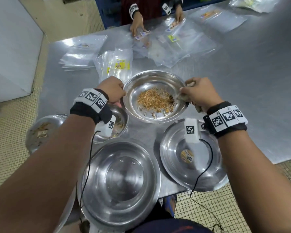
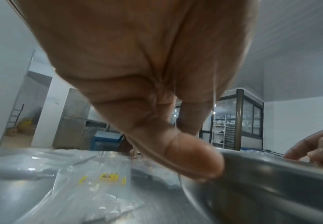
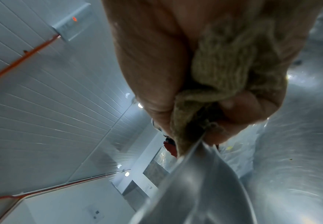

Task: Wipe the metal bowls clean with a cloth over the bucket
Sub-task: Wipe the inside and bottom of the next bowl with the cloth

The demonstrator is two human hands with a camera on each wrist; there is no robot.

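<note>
A wide metal bowl [image 1: 155, 78] with orange-brown crumbs in it stands mid-table. My left hand [image 1: 115, 92] grips its left rim, and in the left wrist view the thumb [image 2: 199, 163] lies over the bowl's rim [image 2: 271, 168]. My right hand [image 1: 198, 94] holds a bunched beige cloth [image 1: 181, 98] and pinches the right rim through it. In the right wrist view the cloth [image 3: 231, 72] is balled in the palm and the bowl's rim [image 3: 193, 168] runs up between thumb and fingers. No bucket shows in any view.
Nearer to me stand a clean deep bowl [image 1: 119, 180], a bowl with a round sticker [image 1: 175, 158] on the right, and two dirty bowls [image 1: 120, 126] [image 1: 42, 130] on the left. Clear plastic bags [image 1: 114, 63] cover the far table, where another person's hands [image 1: 137, 26] sort them.
</note>
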